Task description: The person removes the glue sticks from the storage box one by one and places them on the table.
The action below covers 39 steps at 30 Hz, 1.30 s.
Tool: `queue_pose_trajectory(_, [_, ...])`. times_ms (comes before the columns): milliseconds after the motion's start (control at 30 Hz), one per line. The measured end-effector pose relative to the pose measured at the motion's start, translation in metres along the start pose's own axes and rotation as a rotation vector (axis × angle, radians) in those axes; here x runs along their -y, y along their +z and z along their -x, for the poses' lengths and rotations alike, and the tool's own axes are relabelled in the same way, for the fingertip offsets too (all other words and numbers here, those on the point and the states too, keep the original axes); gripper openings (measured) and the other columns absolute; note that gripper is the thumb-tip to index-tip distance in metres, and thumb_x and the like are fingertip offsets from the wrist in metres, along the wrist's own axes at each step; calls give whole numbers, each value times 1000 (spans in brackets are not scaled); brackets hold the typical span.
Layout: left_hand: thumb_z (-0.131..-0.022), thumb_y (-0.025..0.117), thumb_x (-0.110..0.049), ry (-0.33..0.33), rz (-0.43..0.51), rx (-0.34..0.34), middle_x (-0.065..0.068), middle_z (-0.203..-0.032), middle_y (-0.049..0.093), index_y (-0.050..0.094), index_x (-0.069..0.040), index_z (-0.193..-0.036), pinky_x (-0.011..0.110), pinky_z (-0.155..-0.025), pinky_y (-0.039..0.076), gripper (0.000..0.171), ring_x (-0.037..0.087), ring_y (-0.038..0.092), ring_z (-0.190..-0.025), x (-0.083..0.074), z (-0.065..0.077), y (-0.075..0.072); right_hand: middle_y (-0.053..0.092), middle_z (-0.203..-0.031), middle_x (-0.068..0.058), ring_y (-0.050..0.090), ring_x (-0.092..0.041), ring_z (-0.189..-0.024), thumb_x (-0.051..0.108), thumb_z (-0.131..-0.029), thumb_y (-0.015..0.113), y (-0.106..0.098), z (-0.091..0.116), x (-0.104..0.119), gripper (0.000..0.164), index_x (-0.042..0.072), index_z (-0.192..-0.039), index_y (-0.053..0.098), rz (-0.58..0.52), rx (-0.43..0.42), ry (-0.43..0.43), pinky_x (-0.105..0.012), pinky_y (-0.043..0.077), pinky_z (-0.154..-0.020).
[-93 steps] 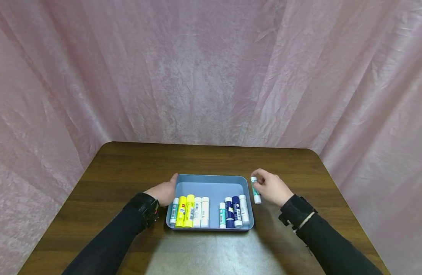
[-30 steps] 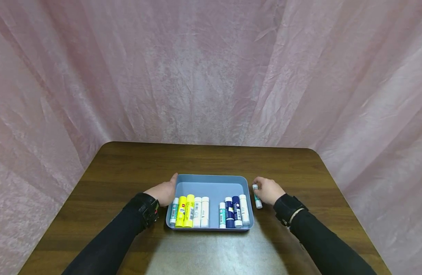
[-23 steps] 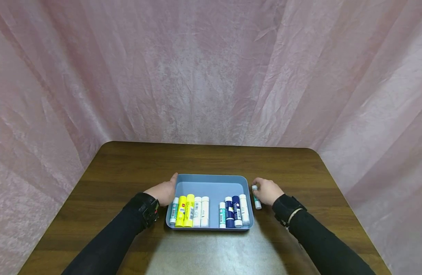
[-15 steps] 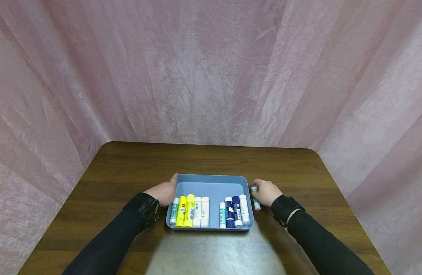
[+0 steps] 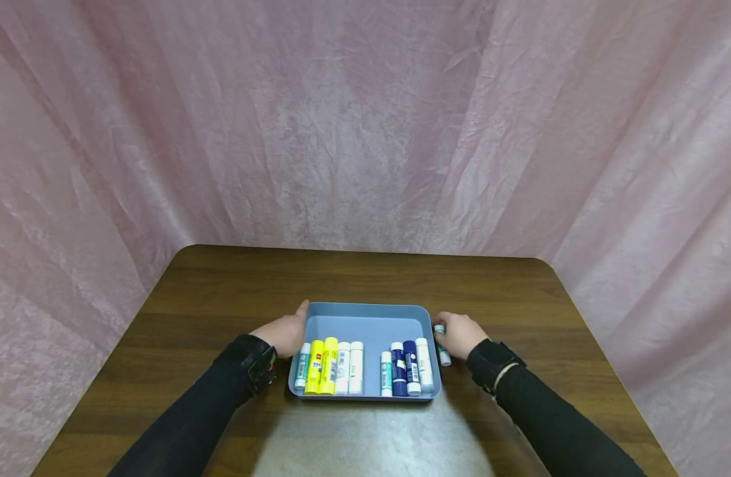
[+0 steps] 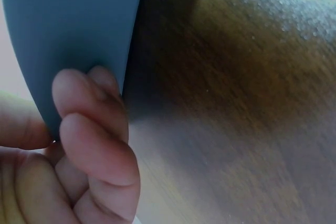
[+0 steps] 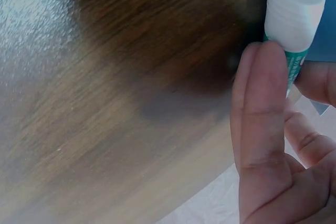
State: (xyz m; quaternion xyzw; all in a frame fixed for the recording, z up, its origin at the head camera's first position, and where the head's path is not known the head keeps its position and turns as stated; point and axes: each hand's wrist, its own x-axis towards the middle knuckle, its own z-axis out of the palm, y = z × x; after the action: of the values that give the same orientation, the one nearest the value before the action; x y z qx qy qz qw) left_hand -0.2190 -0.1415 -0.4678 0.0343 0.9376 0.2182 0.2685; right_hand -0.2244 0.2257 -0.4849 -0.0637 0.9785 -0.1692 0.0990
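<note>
My left hand [image 5: 284,333] grips the left wall of a blue-grey tray [image 5: 368,310]. In the left wrist view its curled fingers press the outer side of the tray [image 6: 79,19], with the thumb at the rim. Just outside the tray's right wall, my right hand [image 5: 461,334] pinches a small glue stick [image 5: 445,358] with a white cap and green label. The right wrist view has this glue stick [image 7: 295,14] between thumb and fingers, cap end towards the camera. Lying in the tray are yellow glue sticks [image 5: 321,368], white ones [image 5: 349,369] and dark blue ones [image 5: 404,369].
Two small green-labelled glue sticks also lie in the tray, one at the far left [image 5: 302,366] and one right of the middle [image 5: 386,374]. A gap separates the two groups. The brown wooden table [image 5: 353,275] extends around the tray; a pink curtain [image 5: 365,132] hangs behind.
My right hand has come down and nearer to me with the glue stick, then moved slightly left towards the tray wall. The left hand keeps its grip on the tray.
</note>
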Motion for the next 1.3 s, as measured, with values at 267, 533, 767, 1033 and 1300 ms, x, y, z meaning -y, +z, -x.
queue_pose_trajectory(267, [-105,47,-13,-6,-7,1,8,-86,66,-1,-9,-164,30,-55,42,76,21,53,-56,-1,1,-1,74,-108,-14,65,-23,-85,16,-94,69,1,-1,-1,27,6,-119,70,1,-8,6,-48,56,-86])
queue_pose_trajectory(533, [-105,48,-13,-15,-8,3,9,-96,67,-1,-9,-164,30,-56,43,76,22,56,-59,-1,0,-1,74,-110,-15,66,-24,-87,16,-94,69,0,0,1,28,4,-120,69,-5,5,9,-49,56,-88])
queue_pose_trajectory(767, [-105,48,-13,-11,-5,-4,13,-110,67,0,-9,-164,31,-56,43,76,22,58,-61,-1,0,-1,73,-111,-15,65,-24,-87,17,-95,68,-1,0,1,30,5,-122,69,-21,17,32,-50,56,-90])
queue_pose_trajectory(1033, [-105,48,-15,-10,-3,-14,17,-129,64,0,-9,-164,31,-57,44,75,21,61,-65,1,-1,0,74,-110,-14,66,-24,-87,18,-94,69,1,-1,-1,31,5,-122,69,-10,6,31,-51,56,-90])
queue_pose_trajectory(1300, [-105,49,-15,-11,-6,-14,15,-123,66,1,-9,-164,31,-57,45,77,21,62,-67,0,-1,0,74,-109,-14,66,-24,-86,18,-94,69,2,-1,-1,30,5,-121,70,-14,-4,26,-50,56,-89])
